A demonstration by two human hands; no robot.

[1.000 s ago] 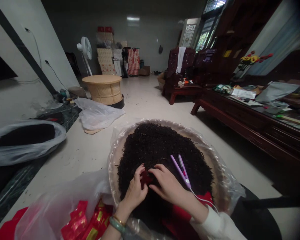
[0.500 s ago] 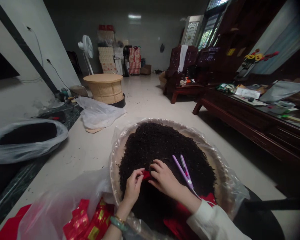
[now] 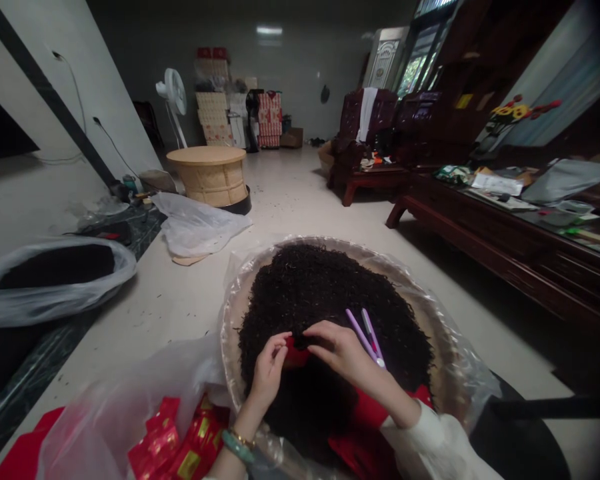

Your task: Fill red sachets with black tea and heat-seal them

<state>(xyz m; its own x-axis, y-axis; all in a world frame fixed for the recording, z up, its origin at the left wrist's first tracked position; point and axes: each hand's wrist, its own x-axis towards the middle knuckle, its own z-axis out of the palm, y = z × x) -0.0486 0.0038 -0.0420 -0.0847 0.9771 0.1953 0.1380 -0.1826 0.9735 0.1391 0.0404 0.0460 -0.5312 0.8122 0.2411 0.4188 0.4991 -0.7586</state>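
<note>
A small red packet (image 3: 296, 355) is held upright by my left hand (image 3: 267, 373), its thumb and fingers pinched on the packet's left side. My right hand (image 3: 343, 353) is at the packet's mouth, fingers and thumb around a small dark clump of dried tea leaves. Below both hands lies a wide heap of loose dark tea leaves (image 3: 320, 287) in a round, plastic-lined basket (image 3: 235, 300). A purple hand-held sealer (image 3: 363, 337), its two arms apart, rests on the leaves right of my right hand. Red packets (image 3: 367, 427) lie partly under my right forearm.
Gold-printed red packets (image 3: 157, 437) sit in a clear plastic bag (image 3: 100, 413) at lower left. An open bag of dark leaves (image 3: 55, 267) stands at the left. A round wooden drum-like table (image 3: 207, 170) is ahead, a long dark wooden table (image 3: 510, 220) to the right.
My right hand has turned and its fingers have come to the packet's mouth, where dark leaves now show. The left hand stays nearly still, with more of the red packet visible.
</note>
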